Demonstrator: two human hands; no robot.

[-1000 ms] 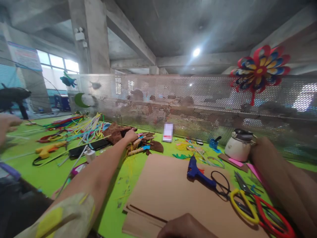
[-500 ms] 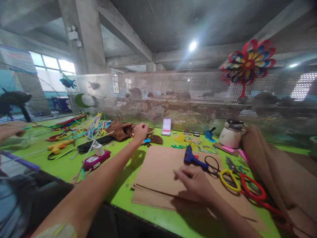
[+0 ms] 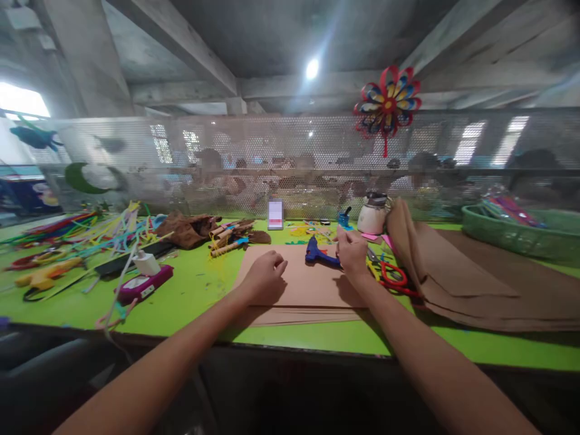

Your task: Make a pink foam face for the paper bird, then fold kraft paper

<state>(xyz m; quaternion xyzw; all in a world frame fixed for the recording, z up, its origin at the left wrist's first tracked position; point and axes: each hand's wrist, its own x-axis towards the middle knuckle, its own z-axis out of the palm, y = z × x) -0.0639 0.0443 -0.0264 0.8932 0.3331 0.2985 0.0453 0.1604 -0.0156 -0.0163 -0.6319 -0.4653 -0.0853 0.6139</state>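
Observation:
My left hand (image 3: 266, 275) is over the left part of a stack of brown paper sheets (image 3: 301, 290), its fingers loosely bent, the thumb a little apart and nothing visible in it. My right hand (image 3: 354, 252) is raised above the right side of the stack with thumb and fingertips pinched together; whatever they may hold is too small to make out. Between the hands, a blue glue gun (image 3: 319, 254) lies on the paper. Scissors with red and yellow handles (image 3: 393, 275) lie just right of my right hand, partly hidden by it.
Brown rolled sticks (image 3: 231, 238) and a crumpled brown piece (image 3: 185, 229) lie behind on the left. A purple power strip (image 3: 144, 284) and colourful strips (image 3: 131, 232) are farther left. A phone (image 3: 275, 215), a pale jug (image 3: 372, 214), folded brown paper (image 3: 457, 266) and a green basket (image 3: 512, 232) surround the workspace.
My left hand has come back from the brown rolled sticks to above the paper. My right hand has moved forward past the glue gun's handle. The view has turned right, bringing the basket in.

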